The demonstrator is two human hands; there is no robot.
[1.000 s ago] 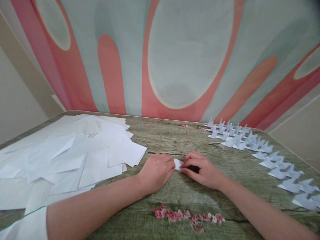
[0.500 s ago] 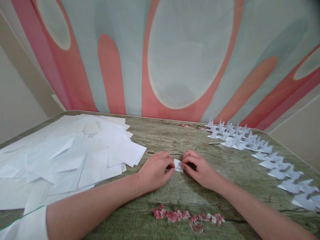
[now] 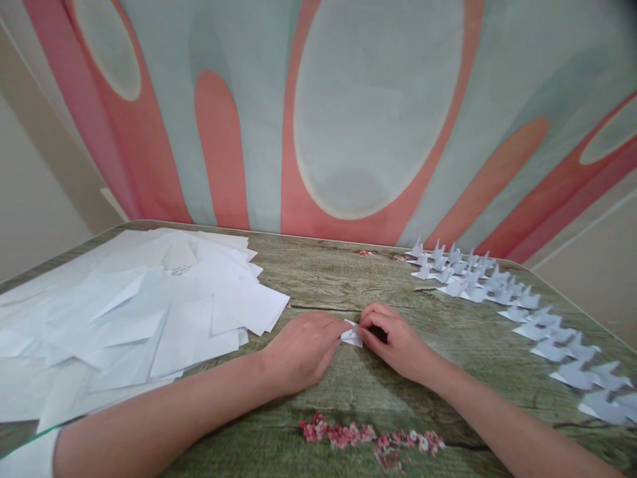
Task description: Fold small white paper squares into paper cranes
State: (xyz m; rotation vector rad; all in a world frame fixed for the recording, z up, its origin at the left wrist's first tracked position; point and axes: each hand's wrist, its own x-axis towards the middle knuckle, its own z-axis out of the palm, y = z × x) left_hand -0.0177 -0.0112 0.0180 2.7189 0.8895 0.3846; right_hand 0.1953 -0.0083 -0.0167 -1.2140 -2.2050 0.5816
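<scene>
A small folded piece of white paper lies low over the middle of the table, between my two hands. My left hand has its fingers closed together at the paper's left and upper edge. From the other side, my right hand pinches the paper's right edge between thumb and fingertips. The fingers of both hands cover parts of the paper, and its exact folds are too small to make out.
Left of my hands spreads a big loose pile of white paper sheets. Rows of small folded white paper figures stand along the right side. The wood-patterned table bears printed pink flowers and meets a patterned wall.
My left hand has turned so its back faces up more, its fingers now over the paper's upper left. The paper has tilted and shifted slightly. My right hand keeps its pinch.
</scene>
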